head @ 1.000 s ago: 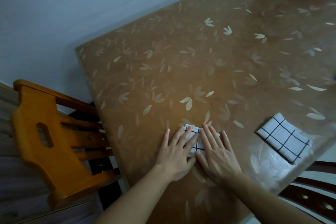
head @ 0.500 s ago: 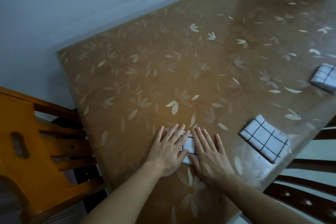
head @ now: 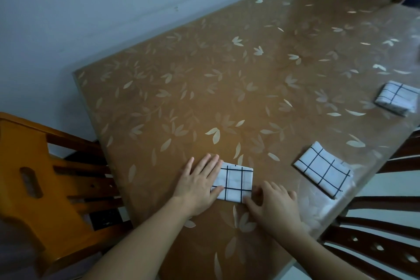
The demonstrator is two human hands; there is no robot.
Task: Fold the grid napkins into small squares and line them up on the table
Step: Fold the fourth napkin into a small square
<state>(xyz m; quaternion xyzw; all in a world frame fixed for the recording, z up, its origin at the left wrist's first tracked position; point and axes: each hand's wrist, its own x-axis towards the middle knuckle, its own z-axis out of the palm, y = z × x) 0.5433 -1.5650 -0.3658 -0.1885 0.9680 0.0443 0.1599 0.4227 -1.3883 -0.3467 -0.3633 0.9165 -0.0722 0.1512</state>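
Table: brown top [head: 204,98] with a pale leaf print under a glossy clear cover; its far side runs along the wall.
Wall: plain pale blue-grey [head: 91,18], behind the table's far edge.
Light: dim, with a soft glare on the table's far right part.
Napkin under my hands: white cloth with black grid lines [head: 235,183], folded small, lying flat near the table's near edge.
My left hand: [head: 198,185] flat on the left part of that napkin, fingers straight and close together, thumb lying across its near left corner.
My right hand: [head: 275,204] at the napkin's near right corner, fingers bent, fingertips touching the cloth edge; whether they pinch it I cannot tell.
Second napkin: folded square [head: 323,171], to the right of the one under my hands, well apart from it, close to the table's right edge.
Third napkin: folded [head: 396,99], farther along that same right edge, blurred.
Orange chair: wooden [head: 41,177], at the table's left side, its back toward me.
Dark chair: brown slatted back [head: 375,241] just off the table's near right corner.
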